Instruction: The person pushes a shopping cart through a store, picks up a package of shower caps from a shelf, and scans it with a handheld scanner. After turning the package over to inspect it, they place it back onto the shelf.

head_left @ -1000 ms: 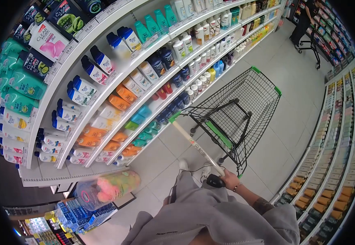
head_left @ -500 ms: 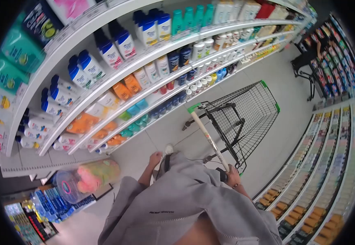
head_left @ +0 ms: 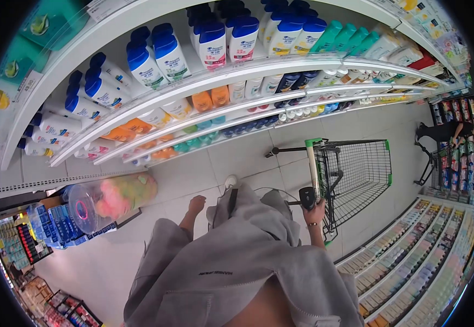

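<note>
My right hand (head_left: 314, 212) is closed on the near end of the pale handle bar (head_left: 313, 169) of a shopping cart (head_left: 360, 169). A dark oval object (head_left: 307, 197) sits at that hand, beside the bar. The wire basket looks empty, with green corners. My left hand (head_left: 196, 204) hangs beside my body, away from the shelves, its fingers curled and small in view; whether it holds anything cannot be made out. White bottles with blue caps (head_left: 211, 46) stand on the upper shelf in front.
Curved shelves (head_left: 193, 82) of bottles run along the front and left. A clear tub (head_left: 84, 209) with pink and green fluffy things is at the left. Low shelving (head_left: 406, 261) lines the right. Another person (head_left: 439, 131) in dark clothes stands at the far right by a cart.
The view has turned and come nearer the bottle shelf. The cart has swung to point more to the right, my right hand still on its handle. My left hand stays low.
</note>
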The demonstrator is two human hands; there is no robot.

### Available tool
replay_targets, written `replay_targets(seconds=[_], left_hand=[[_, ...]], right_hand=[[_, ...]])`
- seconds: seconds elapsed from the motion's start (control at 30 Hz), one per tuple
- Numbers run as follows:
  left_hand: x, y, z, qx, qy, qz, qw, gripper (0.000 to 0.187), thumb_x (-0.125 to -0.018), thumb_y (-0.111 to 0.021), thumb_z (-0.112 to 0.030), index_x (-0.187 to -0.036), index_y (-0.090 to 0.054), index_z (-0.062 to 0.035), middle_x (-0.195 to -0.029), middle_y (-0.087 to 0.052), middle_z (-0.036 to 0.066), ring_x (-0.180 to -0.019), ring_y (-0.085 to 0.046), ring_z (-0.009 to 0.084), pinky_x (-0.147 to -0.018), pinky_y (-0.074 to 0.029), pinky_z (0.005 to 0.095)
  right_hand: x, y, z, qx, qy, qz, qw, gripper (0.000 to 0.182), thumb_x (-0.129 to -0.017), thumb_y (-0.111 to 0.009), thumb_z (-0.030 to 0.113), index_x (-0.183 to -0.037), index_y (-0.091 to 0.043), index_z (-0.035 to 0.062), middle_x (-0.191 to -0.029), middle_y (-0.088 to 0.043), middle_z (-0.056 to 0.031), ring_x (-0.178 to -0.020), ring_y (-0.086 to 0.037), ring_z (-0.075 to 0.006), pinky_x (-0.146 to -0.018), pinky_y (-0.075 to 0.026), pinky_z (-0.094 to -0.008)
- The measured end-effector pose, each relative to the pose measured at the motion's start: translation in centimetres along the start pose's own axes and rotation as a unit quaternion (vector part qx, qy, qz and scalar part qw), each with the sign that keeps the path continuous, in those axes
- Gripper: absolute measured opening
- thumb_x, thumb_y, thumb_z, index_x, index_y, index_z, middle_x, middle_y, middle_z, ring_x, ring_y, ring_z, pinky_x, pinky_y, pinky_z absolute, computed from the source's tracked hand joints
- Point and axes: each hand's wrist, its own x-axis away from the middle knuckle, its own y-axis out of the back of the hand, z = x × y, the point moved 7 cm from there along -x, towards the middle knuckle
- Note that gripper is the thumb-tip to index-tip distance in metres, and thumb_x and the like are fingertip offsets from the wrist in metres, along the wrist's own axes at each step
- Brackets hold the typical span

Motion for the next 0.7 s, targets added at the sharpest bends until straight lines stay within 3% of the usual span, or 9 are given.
replay_targets(seconds=[0.1, 0.2, 0.27, 0.33, 0.37, 0.43, 0.53, 0.6, 0.7], left_hand=[[0.9, 0.3, 2.3, -0.015, 0.032, -0.004, 0.999, 0.020, -0.081, -0.055, -0.016, -0.094, -0.069, -0.0110, -0.104, -0.065, 0.009, -0.095, -0.062, 0.0293, -0.084, -0.050, 0.0386], [1.4, 1.6, 2.2, 0.065, 0.137, -0.017, 0.988, 0.020, -0.082, -0.053, -0.016, -0.094, -0.069, -0.0115, -0.104, -0.065, 0.009, -0.095, -0.063, 0.0289, -0.084, -0.050, 0.0386], [0.1, 1.1, 2.3, 0.055, 0.130, -0.008, 0.990, 0.022, -0.085, -0.050, -0.016, -0.095, -0.069, -0.0109, -0.103, -0.066, 0.009, -0.094, -0.063, 0.0297, -0.084, -0.050, 0.0391], [-2.7, -0.3, 1.8, 0.020, 0.055, -0.022, 0.998, 0.023, -0.088, -0.049, -0.019, -0.096, -0.067, -0.0071, -0.098, -0.067, 0.011, -0.087, -0.065, 0.0272, -0.079, -0.052, 0.0378], [-4.3, 0.3, -1.2, 0.012, 0.039, -0.015, 0.999, 0.023, -0.088, -0.049, -0.019, -0.096, -0.067, -0.0071, -0.098, -0.067, 0.011, -0.087, -0.065, 0.0272, -0.079, -0.052, 0.0378], [-5.8, 2.4, -6.0, 0.199, 0.082, -0.085, 0.973, 0.022, -0.090, -0.050, -0.017, -0.097, -0.066, -0.0037, -0.090, -0.068, 0.012, -0.078, -0.067, 0.0222, -0.072, -0.054, 0.0335], [-11.3, 3.8, -14.1, 0.292, 0.059, -0.163, 0.941, 0.022, -0.091, -0.052, -0.018, -0.098, -0.064, -0.0014, -0.085, -0.068, 0.011, -0.074, -0.066, 0.0179, -0.068, -0.054, 0.0295], [-16.3, 3.3, -19.5, 0.373, 0.053, -0.142, 0.915, 0.024, -0.093, -0.053, -0.021, -0.102, -0.062, -0.0002, -0.087, -0.067, 0.011, -0.075, -0.066, 0.0175, -0.064, -0.052, 0.0253], [-21.1, 3.0, -30.5, 0.514, 0.117, -0.076, 0.846, 0.027, -0.091, -0.058, -0.023, -0.109, -0.059, -0.0034, -0.097, -0.065, 0.008, -0.082, -0.065, 0.0178, -0.073, -0.051, 0.0260]], right_hand=[[-2.0, -0.5, -1.3, 0.021, 0.062, 0.028, 0.997, 0.039, -0.063, -0.077, 0.033, -0.090, -0.066, 0.0076, -0.103, -0.046, -0.0145, -0.080, -0.059, -0.0330, -0.059, -0.051, -0.0433], [-3.9, -0.2, -1.5, 0.022, 0.066, 0.048, 0.996, 0.036, -0.063, -0.077, 0.032, -0.088, -0.066, 0.0080, -0.104, -0.046, -0.0145, -0.074, -0.060, -0.0343, -0.057, -0.051, -0.0438], [-5.3, 0.0, -2.0, 0.004, 0.034, 0.059, 0.998, 0.034, -0.063, -0.077, 0.031, -0.087, -0.067, 0.0100, -0.104, -0.047, -0.0142, -0.071, -0.060, -0.0344, -0.057, -0.052, -0.0444], [-6.3, 0.9, -2.0, -0.021, 0.054, 0.051, 0.997, 0.033, -0.062, -0.077, 0.031, -0.087, -0.067, 0.0121, -0.103, -0.048, -0.0135, -0.069, -0.060, -0.0336, -0.057, -0.052, -0.0437], [-6.9, 1.2, -2.5, -0.034, 0.043, 0.051, 0.997, 0.031, -0.062, -0.077, 0.032, -0.087, -0.068, 0.0140, -0.100, -0.050, -0.0125, -0.070, -0.060, -0.0321, -0.058, -0.053, -0.0419], [-8.0, 1.3, -3.7, -0.038, 0.035, 0.056, 0.997, 0.032, -0.062, -0.077, 0.032, -0.087, -0.068, 0.0146, -0.099, -0.050, -0.0121, -0.070, -0.060, -0.0312, -0.058, -0.053, -0.0412], [-10.1, 2.0, -5.7, -0.067, 0.026, 0.069, 0.995, 0.035, -0.061, -0.078, 0.032, -0.091, -0.068, 0.0161, -0.097, -0.051, -0.0114, -0.071, -0.060, -0.0290, -0.059, -0.053, -0.0404], [-11.2, 2.6, -6.9, -0.083, 0.059, 0.061, 0.993, 0.035, -0.064, -0.075, 0.037, -0.089, -0.068, 0.0147, -0.094, -0.052, -0.0098, -0.067, -0.061, -0.0289, -0.057, -0.053, -0.0397], [-12.6, 2.3, -9.7, -0.084, 0.054, 0.082, 0.992, 0.035, -0.064, -0.075, 0.038, -0.089, -0.068, 0.0144, -0.095, -0.051, -0.0098, -0.067, -0.061, -0.0291, -0.058, -0.053, -0.0398]])
